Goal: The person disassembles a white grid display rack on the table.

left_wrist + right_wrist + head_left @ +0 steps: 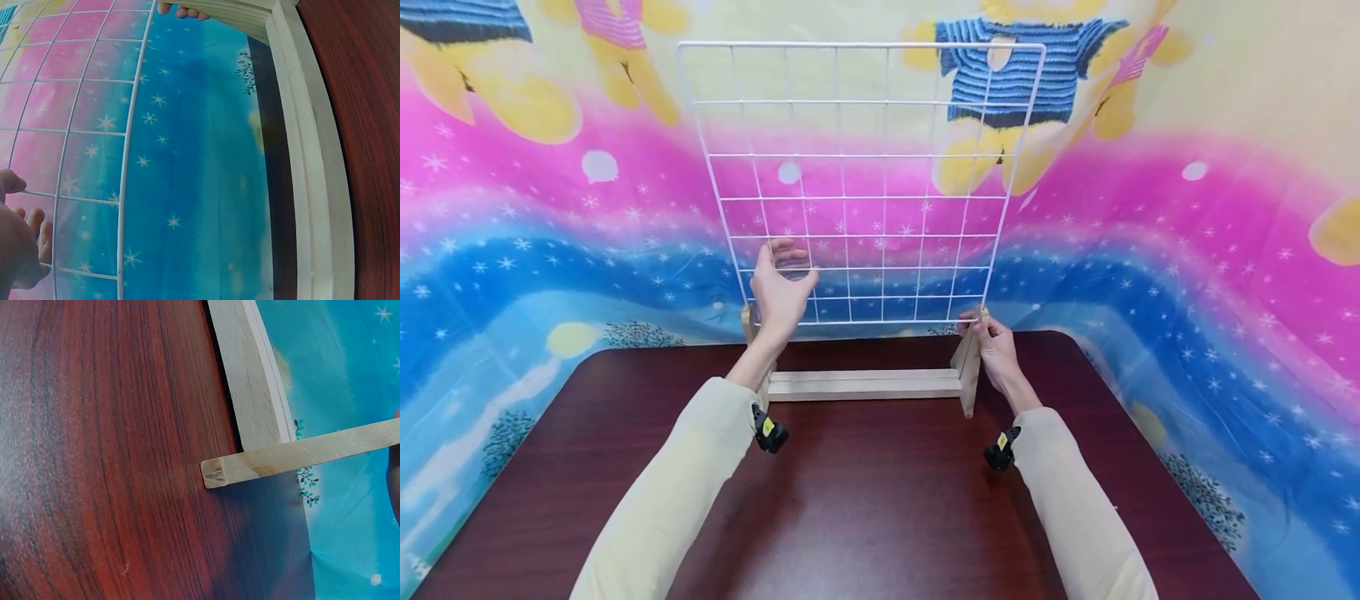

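Observation:
A white wire grid panel [865,198] stands upright above a pale wooden stand [865,385]. The grid's lower corners meet the tops of the stand's two side pieces. My left hand [781,292] is at the grid's lower left, thumb and fingers spread apart and gently bent. In the left wrist view its fingers [39,234] lie close to the wires; whether they touch is unclear. My right hand [997,350] pinches the top of the stand's right side piece [970,375], beside the grid's lower right corner. The right wrist view shows this side piece [312,453] from its outer edge.
The stand rests on a dark red-brown wooden table [880,500], near its back edge. A colourful printed cloth [1150,250] hangs behind and around the table. Small black cameras [769,430] are strapped at both wrists.

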`<action>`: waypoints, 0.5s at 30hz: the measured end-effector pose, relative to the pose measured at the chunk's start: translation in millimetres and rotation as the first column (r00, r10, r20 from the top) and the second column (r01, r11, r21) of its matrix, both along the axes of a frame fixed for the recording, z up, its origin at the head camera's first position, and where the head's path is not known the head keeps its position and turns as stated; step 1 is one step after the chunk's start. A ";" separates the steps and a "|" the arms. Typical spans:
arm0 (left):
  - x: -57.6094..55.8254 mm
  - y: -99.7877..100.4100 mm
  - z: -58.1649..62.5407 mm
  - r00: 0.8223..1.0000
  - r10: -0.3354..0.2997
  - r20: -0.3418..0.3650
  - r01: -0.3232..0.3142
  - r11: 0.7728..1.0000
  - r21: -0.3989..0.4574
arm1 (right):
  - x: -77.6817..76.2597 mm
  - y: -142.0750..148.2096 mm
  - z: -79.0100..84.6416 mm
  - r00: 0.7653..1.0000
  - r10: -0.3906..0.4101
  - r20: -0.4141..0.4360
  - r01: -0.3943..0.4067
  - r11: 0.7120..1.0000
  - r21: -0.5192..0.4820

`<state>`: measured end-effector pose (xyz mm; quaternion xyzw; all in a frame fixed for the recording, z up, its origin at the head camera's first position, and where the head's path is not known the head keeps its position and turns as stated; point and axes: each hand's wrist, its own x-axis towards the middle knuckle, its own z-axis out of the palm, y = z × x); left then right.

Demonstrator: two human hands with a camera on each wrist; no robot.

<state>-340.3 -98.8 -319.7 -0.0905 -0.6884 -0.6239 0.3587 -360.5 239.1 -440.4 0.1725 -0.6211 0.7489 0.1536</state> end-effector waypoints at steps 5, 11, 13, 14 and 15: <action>0.9 0.0 2.4 1.000 -0.016 0.003 0.016 1.000 0.005 | 1.6 -1.1 0.0 1.000 0.000 0.002 0.000 1.000 -0.001; 1.4 1.6 6.1 1.000 -0.007 0.010 0.007 1.000 -0.006 | 3.6 -2.5 1.8 1.000 -0.001 -0.018 0.001 1.000 -0.008; 1.2 2.1 7.5 1.000 -0.001 0.010 0.001 1.000 -0.012 | 3.6 -2.8 2.8 1.000 -0.002 -0.010 0.002 1.000 -0.003; 1.0 2.2 8.3 1.000 0.000 0.008 0.000 1.000 -0.013 | 3.4 -2.9 3.2 1.000 -0.003 -0.009 0.003 1.000 -0.002; 0.2 2.1 8.9 1.000 0.003 0.009 -0.003 1.000 -0.016 | 3.2 -3.0 3.6 1.000 -0.005 -0.005 0.005 1.000 -0.001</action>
